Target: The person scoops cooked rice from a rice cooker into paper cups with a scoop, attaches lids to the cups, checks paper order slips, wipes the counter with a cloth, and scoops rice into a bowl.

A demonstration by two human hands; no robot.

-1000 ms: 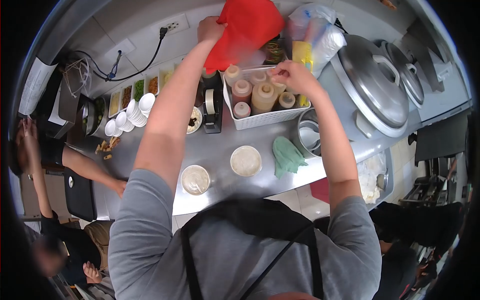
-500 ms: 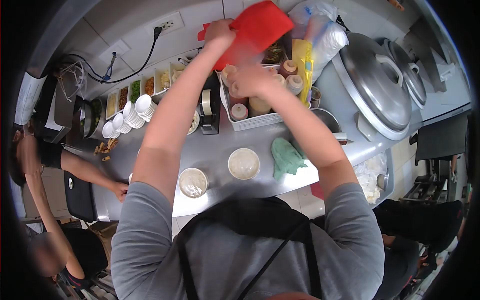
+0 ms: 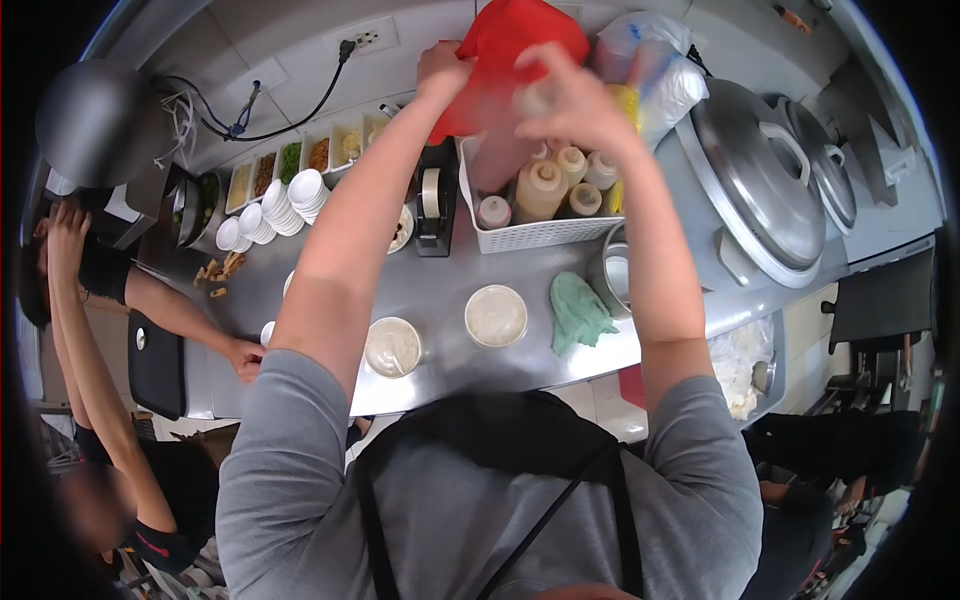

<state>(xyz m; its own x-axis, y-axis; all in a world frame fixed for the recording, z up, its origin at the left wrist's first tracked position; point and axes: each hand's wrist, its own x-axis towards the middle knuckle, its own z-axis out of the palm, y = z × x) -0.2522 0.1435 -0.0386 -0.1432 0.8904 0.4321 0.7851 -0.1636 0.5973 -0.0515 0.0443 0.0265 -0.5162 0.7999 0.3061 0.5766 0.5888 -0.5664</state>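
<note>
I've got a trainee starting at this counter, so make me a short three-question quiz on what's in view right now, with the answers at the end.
1. Multiple choice: what colour is the material in the person's left hand?
A) green
B) red
C) white

2. True or false: the green cloth hangs over the lid of the large pot.

3. Fill the gap: the squeeze bottles stand in a white ____ with holes in its side.

Key:
1. B, red.
2. False; the green cloth lies on the metal counter.
3. Basket.
</note>
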